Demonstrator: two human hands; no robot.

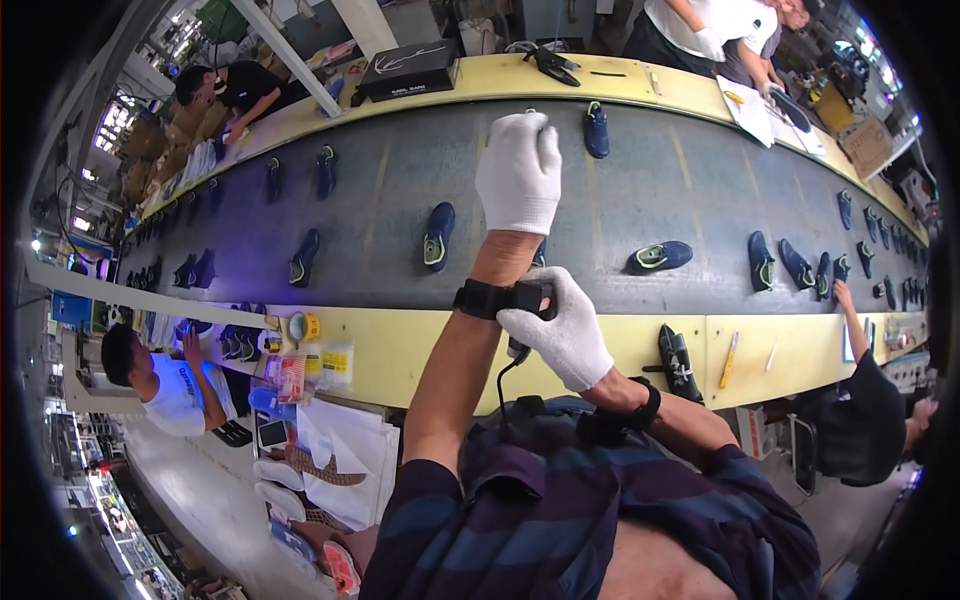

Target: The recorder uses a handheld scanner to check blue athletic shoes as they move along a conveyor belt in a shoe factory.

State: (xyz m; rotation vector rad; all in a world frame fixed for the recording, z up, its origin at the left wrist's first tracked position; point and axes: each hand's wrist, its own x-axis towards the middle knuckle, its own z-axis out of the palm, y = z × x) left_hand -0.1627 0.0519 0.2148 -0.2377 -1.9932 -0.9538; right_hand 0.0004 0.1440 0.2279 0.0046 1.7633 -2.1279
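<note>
Overhead, left hand grip closed above blue shoes; right hand clamps wrist strap.

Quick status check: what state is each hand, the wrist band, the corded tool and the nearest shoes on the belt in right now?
Left hand: gloved, raised over the belt, fingers curled; contents not visible.
Right hand: gloved, touching the black wrist band on the left forearm.
Black wrist band: strapped on.
Corded black tool: partly hidden under the right hand, cord hanging down.
Blue shoe: lying on the grey belt, untouched.
Blue shoe with green lining: lying sideways, untouched.
</note>
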